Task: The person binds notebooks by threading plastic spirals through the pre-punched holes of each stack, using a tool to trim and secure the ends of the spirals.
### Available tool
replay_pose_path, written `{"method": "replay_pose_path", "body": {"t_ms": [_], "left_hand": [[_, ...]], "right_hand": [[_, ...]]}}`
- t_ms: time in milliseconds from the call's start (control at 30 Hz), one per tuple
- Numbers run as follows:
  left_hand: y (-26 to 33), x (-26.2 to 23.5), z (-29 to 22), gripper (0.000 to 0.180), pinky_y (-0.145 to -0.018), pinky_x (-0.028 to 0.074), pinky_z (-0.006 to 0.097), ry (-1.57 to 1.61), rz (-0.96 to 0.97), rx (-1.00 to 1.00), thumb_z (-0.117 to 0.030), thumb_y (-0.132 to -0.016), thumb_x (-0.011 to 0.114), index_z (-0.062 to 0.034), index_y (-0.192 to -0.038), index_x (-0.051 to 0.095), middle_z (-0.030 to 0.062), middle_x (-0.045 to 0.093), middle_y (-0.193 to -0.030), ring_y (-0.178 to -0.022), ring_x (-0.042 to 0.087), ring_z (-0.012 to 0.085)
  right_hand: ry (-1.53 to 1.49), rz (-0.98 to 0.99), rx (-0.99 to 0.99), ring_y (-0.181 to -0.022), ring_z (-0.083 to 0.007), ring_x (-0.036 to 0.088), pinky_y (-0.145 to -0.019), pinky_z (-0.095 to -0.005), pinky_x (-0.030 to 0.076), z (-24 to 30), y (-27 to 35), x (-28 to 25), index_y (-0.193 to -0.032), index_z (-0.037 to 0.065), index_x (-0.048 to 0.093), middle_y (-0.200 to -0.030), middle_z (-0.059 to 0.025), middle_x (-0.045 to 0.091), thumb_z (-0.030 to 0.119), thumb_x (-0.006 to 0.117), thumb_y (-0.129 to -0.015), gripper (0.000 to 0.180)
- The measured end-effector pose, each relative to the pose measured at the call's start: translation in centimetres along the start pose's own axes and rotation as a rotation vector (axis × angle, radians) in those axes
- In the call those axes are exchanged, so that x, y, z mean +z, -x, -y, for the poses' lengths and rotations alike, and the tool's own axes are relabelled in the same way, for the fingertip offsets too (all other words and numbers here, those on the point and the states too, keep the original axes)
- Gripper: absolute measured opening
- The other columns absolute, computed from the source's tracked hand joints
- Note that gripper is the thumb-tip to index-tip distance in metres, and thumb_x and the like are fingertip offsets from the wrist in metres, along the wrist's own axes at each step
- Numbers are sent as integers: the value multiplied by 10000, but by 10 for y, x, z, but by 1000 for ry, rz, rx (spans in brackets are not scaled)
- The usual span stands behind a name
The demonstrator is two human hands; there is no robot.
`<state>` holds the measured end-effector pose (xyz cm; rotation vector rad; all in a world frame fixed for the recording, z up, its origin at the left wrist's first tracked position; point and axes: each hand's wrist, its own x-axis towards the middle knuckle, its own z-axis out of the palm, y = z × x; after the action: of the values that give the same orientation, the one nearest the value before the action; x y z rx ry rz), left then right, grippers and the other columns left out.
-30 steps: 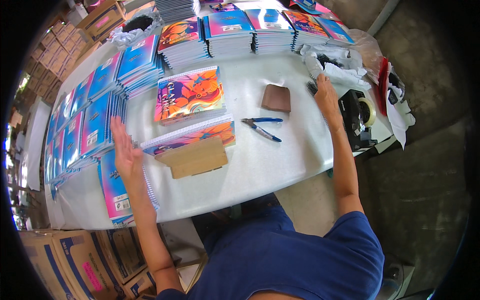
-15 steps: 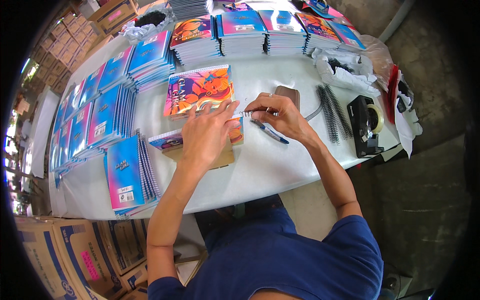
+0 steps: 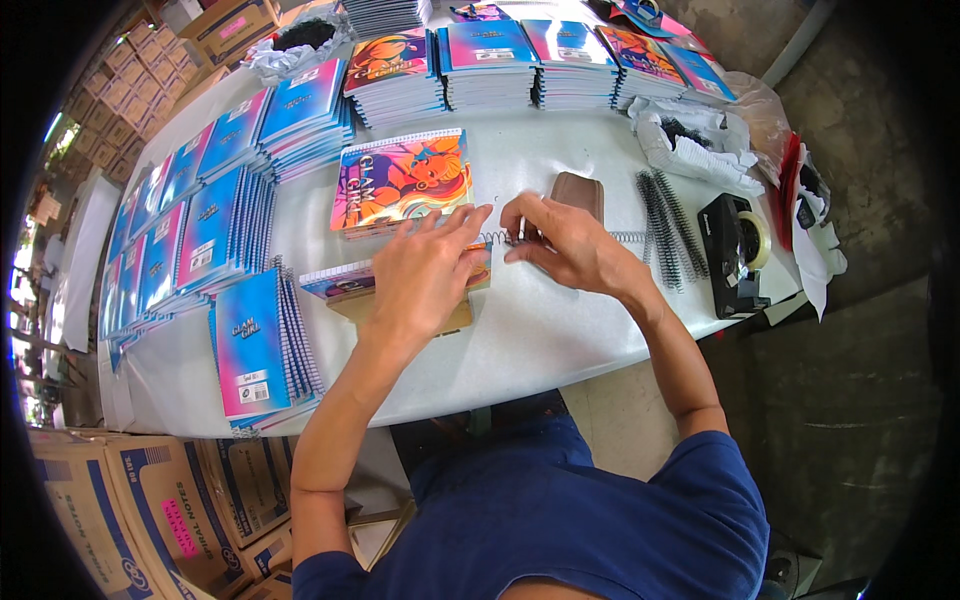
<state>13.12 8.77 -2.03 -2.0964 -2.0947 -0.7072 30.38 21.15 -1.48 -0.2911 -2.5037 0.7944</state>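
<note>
My left hand [image 3: 422, 280] reaches over a notebook [image 3: 337, 280] standing on its edge, fingers on its far side and thumb on the near side. A tan board [image 3: 458, 318] lies beneath it. From the notebook's right end a thin black spiral wire [image 3: 628, 238] stretches to the right. My right hand [image 3: 575, 243] is closed around this wire close to the notebook, thumb and fingers curled; something dark between the fingertips is too small to make out. Behind my left hand lies a stack of notebooks with an orange and purple cover [image 3: 405, 180].
Stacks of blue and pink notebooks [image 3: 487, 50] line the table's back and left. A brown flat case [image 3: 577, 195] lies behind my right hand. Loose black spiral wires [image 3: 668, 230] and a tape dispenser [image 3: 733, 255] are at the right. Cardboard boxes [image 3: 170, 500] stand at lower left.
My right hand has shifted slightly right and down, its fingers now more curled. The wire now runs straighter from the notebook. The pen beneath my right hand is no longer visible on the table.
</note>
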Motion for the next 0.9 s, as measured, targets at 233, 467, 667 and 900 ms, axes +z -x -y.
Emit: {"method": "replay_pose_path", "body": {"t_ms": [233, 467, 667, 900], "left_hand": [[-3, -8, -9, 501, -757, 546, 409, -30, 254, -5, -352, -841, 665, -208, -1312, 571, 63, 652, -1202, -990, 662, 310], [0, -9, -9, 642, -692, 554, 461, -128, 180, 119, -458, -876, 580, -259, -1453, 377, 86, 627, -1235, -972, 660, 323], [11, -4, -2, 806, -709, 547, 455, -75, 93, 91, -438, -830, 636, -269, -1511, 239, 85, 624, -1252, -1015, 645, 349], [6, 0, 7, 1050, -720, 538, 416, 18, -53, -158, -409, -713, 766, -217, -1539, 147, 122, 662, -1169, -1001, 646, 359]], "right_hand": [[-64, 253, 68, -655, -290, 634, -588, -388, 486, 9, 0, -4, -1044, 24, 550, -749, -104, 645, 142, 550, -952, 149], [625, 61, 69, -933, -266, 618, -820, -368, 499, -137, 29, -19, -1100, 68, 647, -965, -157, 670, 280, 752, -783, 395], [-88, 192, 416, -956, -253, 639, -864, -330, 489, -126, 3, -44, -1118, 109, 718, -1067, -155, 694, 410, 764, -760, 470], [-351, 519, 183, -981, -214, 649, -882, -338, 496, -56, -52, -22, -1109, -6, 700, -1070, -147, 702, 428, 670, -869, 496]]}}
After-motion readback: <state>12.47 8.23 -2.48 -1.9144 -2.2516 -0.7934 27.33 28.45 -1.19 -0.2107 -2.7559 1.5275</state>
